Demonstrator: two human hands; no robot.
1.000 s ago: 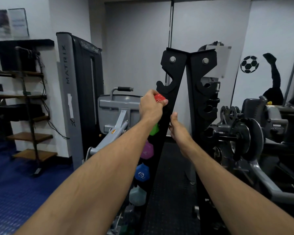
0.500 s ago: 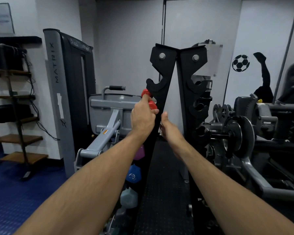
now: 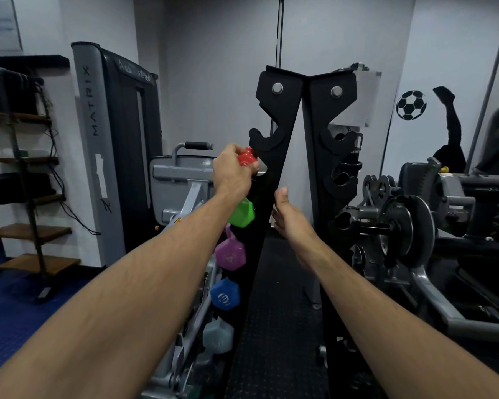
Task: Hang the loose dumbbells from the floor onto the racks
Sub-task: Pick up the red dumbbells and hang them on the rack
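I see my left hand (image 3: 233,172) gripping the red dumbbell (image 3: 247,160) against the rack (image 3: 271,156), below its top hook; my right hand (image 3: 289,217) rests spread on the rack's inner edge.

Black rack (image 3: 274,133), green (image 3: 242,213), purple (image 3: 231,253), blue dumbbells (image 3: 221,293) hung.

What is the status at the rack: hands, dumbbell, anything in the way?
Left hand grips red dumbbell at rack hook. Right hand open beside rack. Nothing blocking.
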